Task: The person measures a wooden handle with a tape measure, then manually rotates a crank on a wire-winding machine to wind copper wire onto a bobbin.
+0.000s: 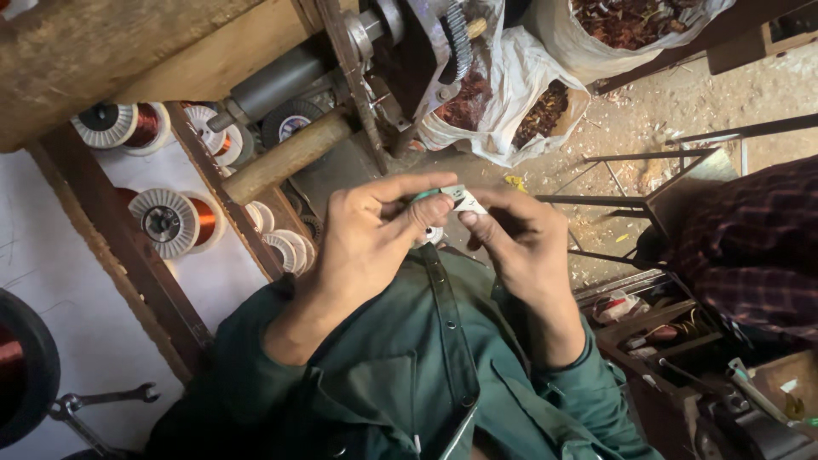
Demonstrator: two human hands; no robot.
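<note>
My left hand [366,243] and my right hand [520,243] are raised together in front of my chest, above my green shirt [409,375]. Both pinch a small flat white piece with a teal edge [458,198] between thumbs and fingertips. My left thumb and forefinger hold its left end, and my right fingertips grip its right side. Most of the piece is hidden by my fingers, so I cannot tell what it is.
Copper wire spools [175,221] sit on a wooden shelf at left. A geared metal machine [426,51] with a wooden handle [285,158] stands above my hands. White sacks of reddish scraps [520,94] lie behind. A spanner [106,399] lies lower left. A person's plaid sleeve [750,247] and a tool tray [673,332] are at right.
</note>
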